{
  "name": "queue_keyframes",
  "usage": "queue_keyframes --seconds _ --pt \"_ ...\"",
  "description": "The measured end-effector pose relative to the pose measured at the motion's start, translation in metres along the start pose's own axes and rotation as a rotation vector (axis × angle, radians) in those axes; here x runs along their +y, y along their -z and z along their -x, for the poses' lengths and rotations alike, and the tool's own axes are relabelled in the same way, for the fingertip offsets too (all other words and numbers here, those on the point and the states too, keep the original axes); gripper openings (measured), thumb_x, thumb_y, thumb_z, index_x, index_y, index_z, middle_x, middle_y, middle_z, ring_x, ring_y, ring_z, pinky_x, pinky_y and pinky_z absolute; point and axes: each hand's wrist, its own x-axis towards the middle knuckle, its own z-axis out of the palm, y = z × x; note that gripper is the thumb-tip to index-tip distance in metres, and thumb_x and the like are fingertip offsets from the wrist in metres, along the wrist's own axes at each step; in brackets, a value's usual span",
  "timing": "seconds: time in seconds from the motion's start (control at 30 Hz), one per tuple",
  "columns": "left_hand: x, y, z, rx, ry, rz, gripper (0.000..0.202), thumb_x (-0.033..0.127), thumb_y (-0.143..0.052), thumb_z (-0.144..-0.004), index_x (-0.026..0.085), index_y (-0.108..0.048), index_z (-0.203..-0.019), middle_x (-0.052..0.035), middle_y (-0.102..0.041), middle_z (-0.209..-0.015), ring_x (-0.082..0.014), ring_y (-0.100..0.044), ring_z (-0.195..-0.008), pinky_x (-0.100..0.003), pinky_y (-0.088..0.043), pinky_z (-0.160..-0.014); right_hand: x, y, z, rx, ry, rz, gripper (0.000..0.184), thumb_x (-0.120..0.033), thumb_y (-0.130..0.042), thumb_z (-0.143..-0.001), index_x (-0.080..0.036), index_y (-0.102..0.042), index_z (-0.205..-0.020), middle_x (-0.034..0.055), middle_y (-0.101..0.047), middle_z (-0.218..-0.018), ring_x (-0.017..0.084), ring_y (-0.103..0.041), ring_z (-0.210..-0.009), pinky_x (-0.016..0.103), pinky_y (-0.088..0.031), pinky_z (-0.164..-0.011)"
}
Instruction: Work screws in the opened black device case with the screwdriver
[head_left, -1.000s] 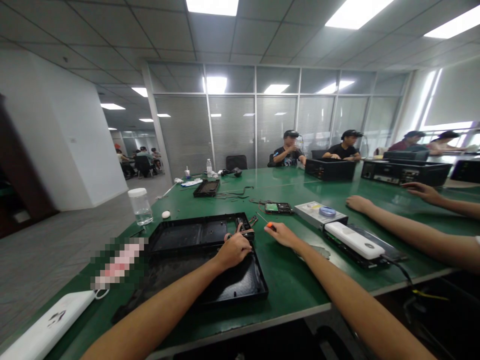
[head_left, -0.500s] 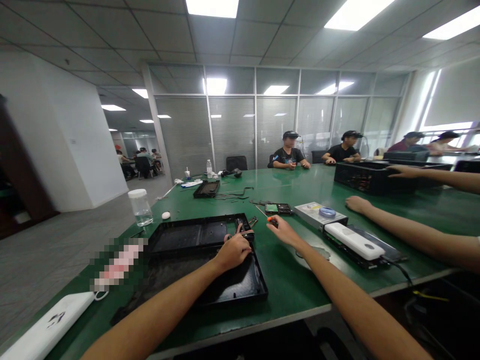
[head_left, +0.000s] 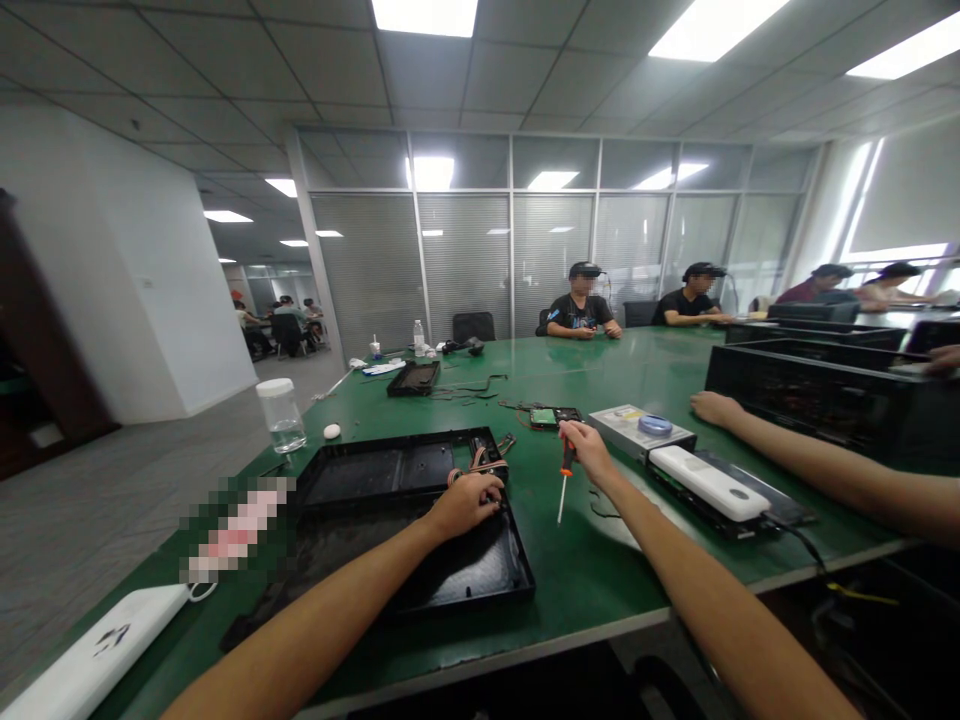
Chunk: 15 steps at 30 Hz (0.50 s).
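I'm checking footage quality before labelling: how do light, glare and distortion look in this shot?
Head view: ceiling lights blown out; sheen on the black tray. Head view, lower left: white object apparently stretched by the wide lens; pinkish item hidden by mosaic. Head view, centre: screwdriver in the right hand clear enough to make out.

One orange-and-black screwdriver (head_left: 568, 462), one lidded jar (head_left: 283, 425), one blue ring (head_left: 655, 425), one silver box (head_left: 617, 421)
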Motion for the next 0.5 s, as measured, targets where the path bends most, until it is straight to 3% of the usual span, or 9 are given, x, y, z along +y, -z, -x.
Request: queue_keyframes --seconds 0.13,0.3,0.5 --pt "0.004 0.002 0.0 -0.014 0.055 0.019 0.026 0.016 -0.058 -0.071 0.017 -0.054 -0.097 0.0011 -0.064 -0.082 -0.0114 -0.056 -0.073 -0.021 -0.039 -0.074 0.0 -0.013 0.006 0.06 0.096 0.002 0.034 -0.051 -0.043 -0.075 -0.018 -0.048 -0.07 -0.0046 -0.042 -0.053 0.009 -0.039 -0.043 0.019 -0.032 -0.039" --pt "0.006 0.004 0.0 -0.019 0.047 0.03 0.03 0.015 -0.056 -0.072 0.017 -0.053 -0.101 0.0014 -0.064 -0.081 -0.0125 -0.057 -0.077 -0.022 -0.039 -0.076 0.004 -0.03 0.015 -0.022 0.182 0.121 0.031 -0.049 -0.039 -0.079 -0.019 -0.048 -0.076 -0.0037 -0.044 -0.058 0.01 -0.042 -0.048 0.02 -0.035 -0.044" --pt "0.003 0.002 0.0 -0.012 0.025 0.0 0.023 0.016 -0.055 -0.073 0.018 -0.057 -0.096 0.0001 -0.064 -0.087 -0.0138 -0.057 -0.084 -0.023 -0.039 -0.079 0.005 -0.03 0.017 0.017 0.284 0.235 0.031 -0.046 -0.035 -0.082 -0.019 -0.048 -0.079 -0.0029 -0.045 -0.059 0.012 -0.044 -0.053 0.022 -0.036 -0.05"
